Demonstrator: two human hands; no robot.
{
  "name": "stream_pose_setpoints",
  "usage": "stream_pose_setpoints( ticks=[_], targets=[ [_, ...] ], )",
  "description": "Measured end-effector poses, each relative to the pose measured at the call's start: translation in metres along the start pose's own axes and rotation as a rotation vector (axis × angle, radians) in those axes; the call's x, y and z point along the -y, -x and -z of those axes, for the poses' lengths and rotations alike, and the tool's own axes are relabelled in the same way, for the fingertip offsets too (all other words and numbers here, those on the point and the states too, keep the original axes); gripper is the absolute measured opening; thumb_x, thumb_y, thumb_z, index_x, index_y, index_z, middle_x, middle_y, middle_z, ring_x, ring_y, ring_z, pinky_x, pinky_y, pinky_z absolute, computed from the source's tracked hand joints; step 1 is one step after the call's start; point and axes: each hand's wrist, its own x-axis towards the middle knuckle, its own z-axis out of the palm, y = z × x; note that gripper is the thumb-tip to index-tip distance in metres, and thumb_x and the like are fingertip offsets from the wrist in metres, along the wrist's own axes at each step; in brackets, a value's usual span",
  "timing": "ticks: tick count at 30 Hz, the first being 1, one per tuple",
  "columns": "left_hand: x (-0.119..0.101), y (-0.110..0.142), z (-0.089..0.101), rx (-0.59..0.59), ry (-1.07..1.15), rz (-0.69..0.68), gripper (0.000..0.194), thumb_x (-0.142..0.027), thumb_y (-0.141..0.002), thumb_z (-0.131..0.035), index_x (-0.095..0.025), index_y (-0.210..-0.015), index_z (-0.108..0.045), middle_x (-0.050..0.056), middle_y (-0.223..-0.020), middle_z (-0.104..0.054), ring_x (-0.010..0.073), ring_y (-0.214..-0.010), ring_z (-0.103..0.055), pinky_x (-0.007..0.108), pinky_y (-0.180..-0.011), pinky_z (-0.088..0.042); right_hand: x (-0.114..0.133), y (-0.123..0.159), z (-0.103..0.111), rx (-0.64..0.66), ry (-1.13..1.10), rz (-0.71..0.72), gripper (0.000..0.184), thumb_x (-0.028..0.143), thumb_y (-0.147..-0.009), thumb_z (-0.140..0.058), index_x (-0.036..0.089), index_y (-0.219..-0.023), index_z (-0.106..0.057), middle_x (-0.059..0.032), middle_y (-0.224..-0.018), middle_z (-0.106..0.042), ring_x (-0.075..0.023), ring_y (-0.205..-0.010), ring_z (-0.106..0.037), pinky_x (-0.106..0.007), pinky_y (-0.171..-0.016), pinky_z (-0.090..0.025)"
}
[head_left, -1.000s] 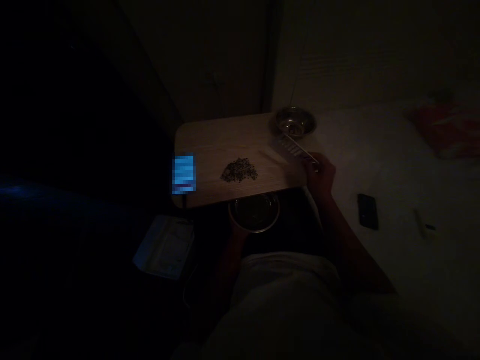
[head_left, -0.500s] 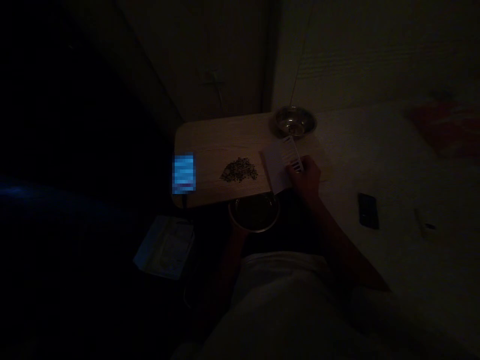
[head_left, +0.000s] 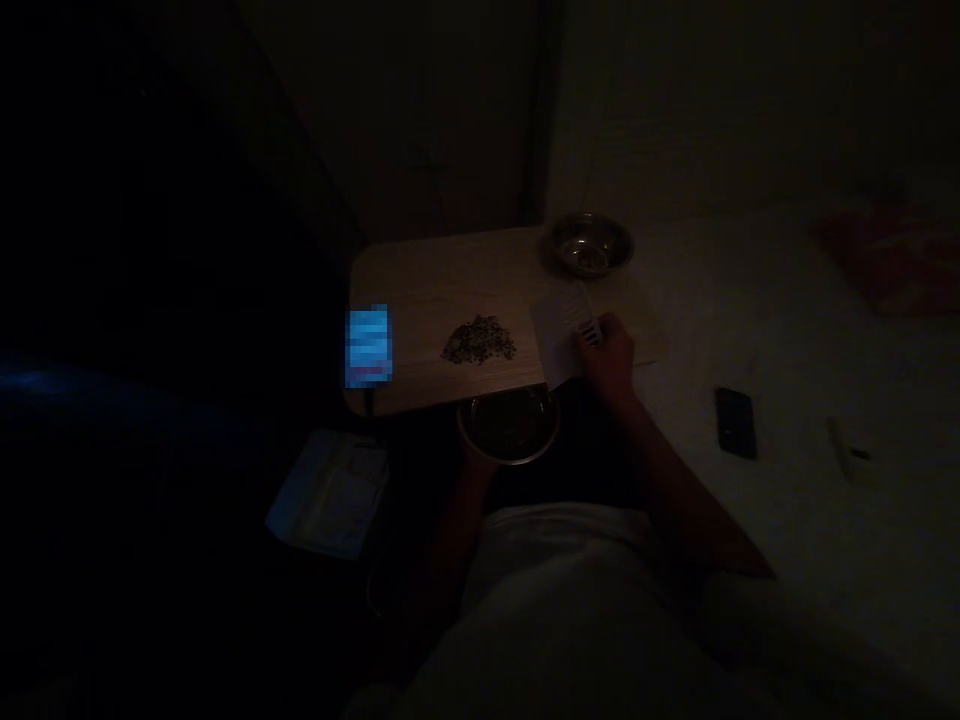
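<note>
The scene is very dim. My right hand (head_left: 611,362) is closed on a flat white piece with a slotted end (head_left: 559,335), held over the right part of the small wooden table (head_left: 427,275). To its left lies a pile of small dark pieces (head_left: 480,342), too small and dark to name. Below the table's near edge, my left hand (head_left: 480,468) grips a round metal bowl (head_left: 511,462) by its near left side; its fingers are mostly hidden under the bowl. What the bowl holds is too dark to make out.
A second metal bowl (head_left: 592,243) stands at the table's back right corner. A glowing, pixelated screen (head_left: 367,345) is at the left end. A pale package (head_left: 330,495) sits lower left. A dark phone (head_left: 736,423) and a small light object (head_left: 849,450) lie on the right surface.
My right hand and the white slotted piece have shifted slightly, the piece's left edge now a little farther right. The light has dimmed. The left hand, bowl and pile stay put.
</note>
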Motion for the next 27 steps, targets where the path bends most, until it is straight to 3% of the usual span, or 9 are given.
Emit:
stream_pose_setpoints(
  ticks=[4,9,13,21,27],
  targets=[
    [0.0,0.003,-0.001,-0.053,0.001,-0.023,0.079,-0.075,-0.089,-0.046,-0.023,-0.147,-0.056,0.009,-0.154,-0.057,0.0337,-0.157,-0.033,0.059,-0.131,-0.021,0.0,-0.001,0.004,-0.022,-0.067,0.038,0.019,0.036,-0.075,-0.067,0.024,-0.077,-0.052,0.0025,-0.067,-0.058,-0.0169,-0.064,-0.052,-0.031,-0.063,-0.043],
    [0.001,0.004,-0.005,-0.02,-0.018,-0.017,0.084,-0.079,-0.086,-0.047,-0.022,-0.147,-0.056,0.011,-0.155,-0.056,0.0358,-0.155,-0.037,0.062,-0.129,-0.022,0.013,0.003,0.013,0.001,-0.195,0.096,0.017,0.038,-0.082,-0.068,0.024,-0.084,-0.059,0.0002,-0.077,-0.066,-0.0179,-0.071,-0.059,-0.032,-0.069,-0.049],
    [0.001,0.003,-0.003,-0.097,-0.017,-0.037,0.079,-0.075,-0.088,-0.047,-0.023,-0.147,-0.056,0.009,-0.155,-0.056,0.0329,-0.155,-0.036,0.059,-0.13,-0.02,0.019,0.006,0.02,0.015,-0.275,0.144,0.016,0.037,-0.085,-0.069,0.023,-0.086,-0.062,-0.0005,-0.08,-0.067,-0.0186,-0.074,-0.062,-0.033,-0.071,-0.05],
    [0.0,-0.001,0.008,-0.125,-0.042,-0.082,0.073,-0.074,-0.088,-0.05,-0.024,-0.139,-0.062,0.008,-0.151,-0.06,0.0334,-0.155,-0.037,0.058,-0.131,-0.022,0.02,0.01,0.028,0.152,-0.23,0.096,0.025,0.044,-0.08,-0.077,0.021,-0.089,-0.071,-0.001,-0.078,-0.072,-0.0186,-0.07,-0.064,-0.03,-0.063,-0.05],
    [0.0,-0.002,0.006,-0.181,-0.033,-0.116,0.071,-0.073,-0.089,-0.048,-0.027,-0.142,-0.06,0.007,-0.146,-0.064,0.0315,-0.153,-0.04,0.056,-0.129,-0.027,0.02,0.011,0.032,0.132,-0.224,0.059,0.026,0.044,-0.075,-0.081,0.021,-0.083,-0.074,-0.0006,-0.072,-0.072,-0.0173,-0.064,-0.063,-0.028,-0.059,-0.048]
  ],
)
